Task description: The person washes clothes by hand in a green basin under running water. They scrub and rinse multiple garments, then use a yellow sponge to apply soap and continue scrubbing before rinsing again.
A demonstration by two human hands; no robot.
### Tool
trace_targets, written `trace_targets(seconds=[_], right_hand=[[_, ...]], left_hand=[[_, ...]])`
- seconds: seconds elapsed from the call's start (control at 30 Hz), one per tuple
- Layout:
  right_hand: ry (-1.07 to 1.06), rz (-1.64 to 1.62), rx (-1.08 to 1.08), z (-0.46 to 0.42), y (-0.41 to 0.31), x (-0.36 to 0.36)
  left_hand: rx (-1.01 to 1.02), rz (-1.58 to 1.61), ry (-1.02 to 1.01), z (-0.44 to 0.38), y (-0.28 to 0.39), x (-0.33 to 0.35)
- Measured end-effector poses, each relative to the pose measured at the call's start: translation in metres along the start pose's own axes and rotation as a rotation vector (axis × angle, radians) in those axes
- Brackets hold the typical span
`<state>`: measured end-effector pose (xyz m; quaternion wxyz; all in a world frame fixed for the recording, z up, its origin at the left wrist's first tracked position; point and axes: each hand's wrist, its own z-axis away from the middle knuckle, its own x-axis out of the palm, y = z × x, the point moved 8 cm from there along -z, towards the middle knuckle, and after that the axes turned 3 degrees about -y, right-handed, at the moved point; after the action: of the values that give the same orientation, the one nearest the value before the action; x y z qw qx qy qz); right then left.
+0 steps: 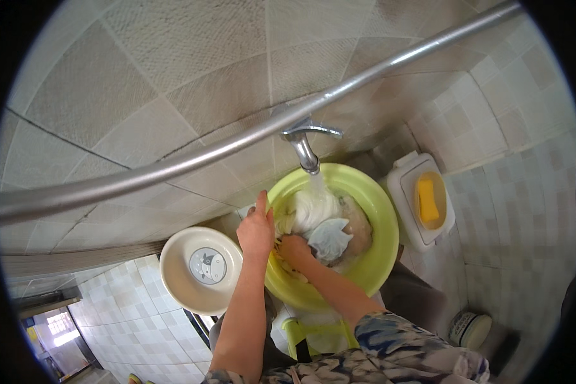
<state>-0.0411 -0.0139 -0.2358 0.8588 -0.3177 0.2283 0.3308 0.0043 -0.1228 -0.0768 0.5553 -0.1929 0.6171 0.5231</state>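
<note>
A lime-green plastic basin (388, 230) stands below a running chrome tap (308, 156), holding wet laundry. My left hand (256, 230) is at the basin's left rim, its thumb inside and its index finger stretched along the outside. Inside the basin, my right hand (295, 250) reaches into the clothes with its fingers curled on a yellow patterned cloth (284, 263); its fingertips are partly hidden. Water falls onto a white cloth (317, 209). A pale blue cloth (330, 239) lies bunched just right of my right hand, beside a beige cloth (360, 225).
A cream basin (176, 283) with a cow picture stands at left. At right, a yellow bar (428, 201), perhaps soap, lies in a dish on a white lidded bin (403, 192). A metal rail (249, 139) crosses above the tap. A tub (470, 330) sits low right.
</note>
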Motion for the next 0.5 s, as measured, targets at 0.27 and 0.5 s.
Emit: trace_targets(seconds=[0.27,0.5], right_hand=[[-0.134,0.189,-0.187,-0.051,0.022,0.048],[0.538,0.570,-0.763,0.092,0.001,-0.085]], left_hand=[[0.040,0.018,0.021,-0.009,0.016,0.009],[0.008,-0.015,0.025,-0.004,0.006,0.001]])
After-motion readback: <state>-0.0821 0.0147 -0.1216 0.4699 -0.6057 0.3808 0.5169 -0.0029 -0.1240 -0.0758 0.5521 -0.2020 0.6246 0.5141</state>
